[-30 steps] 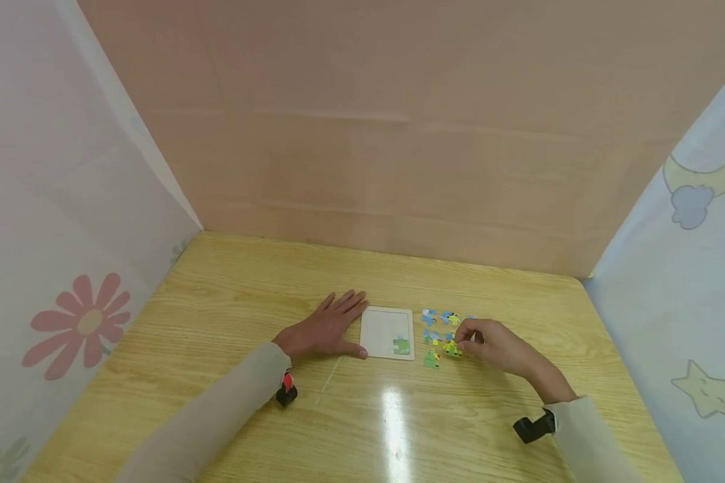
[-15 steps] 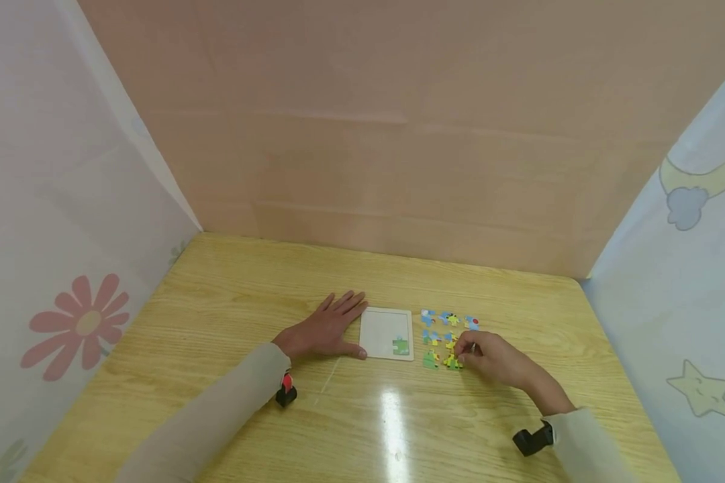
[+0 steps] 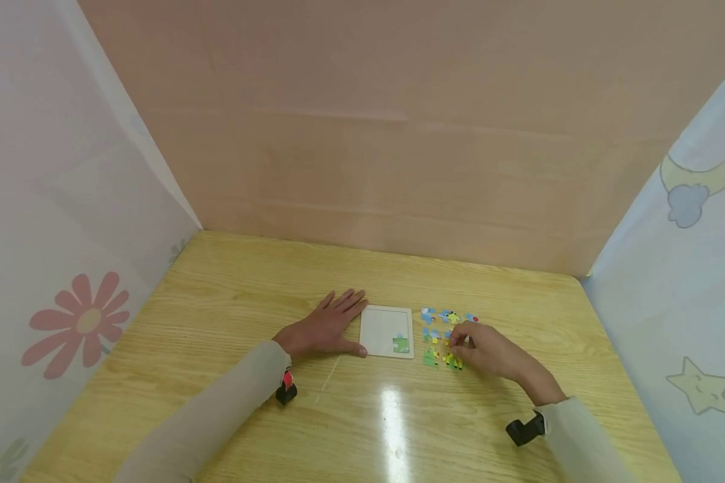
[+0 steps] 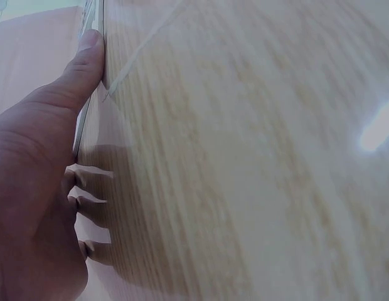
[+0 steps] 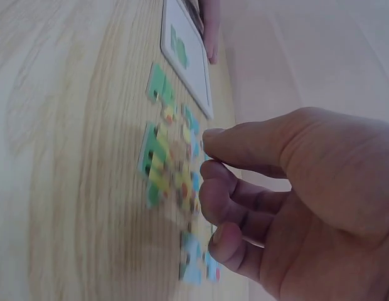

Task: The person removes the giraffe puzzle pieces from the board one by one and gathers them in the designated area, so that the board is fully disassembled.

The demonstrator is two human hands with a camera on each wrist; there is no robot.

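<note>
My left hand [image 3: 326,332] lies on the table at the left edge of a square white puzzle tray [image 3: 377,329], fingers spread and thumb straight along its near corner. A green puzzle piece [image 3: 401,345] sits in the tray's lower right corner. Right of the tray, several blue, green and yellow pieces lie in rough rows. Over their right side is my right hand [image 3: 489,347], thumb and forefinger tips close together near the middle row. In the right wrist view the curled fingers [image 5: 216,191] hover beside blurred yellow pieces [image 5: 160,169]; I cannot tell whether one is pinched.
The wooden table [image 3: 266,268] meets an orange-brown back wall [image 3: 362,168] and patterned cloth sides. A bright glare streak [image 3: 394,429] crosses the near tabletop. A black wrist camera [image 3: 525,429] is worn on the right arm, another [image 3: 286,390] on the left.
The right hand went nearer and let a green-yellow piece lie in the near row, then shifted left and away from me to the middle row. The left hand and tray have stayed put.
</note>
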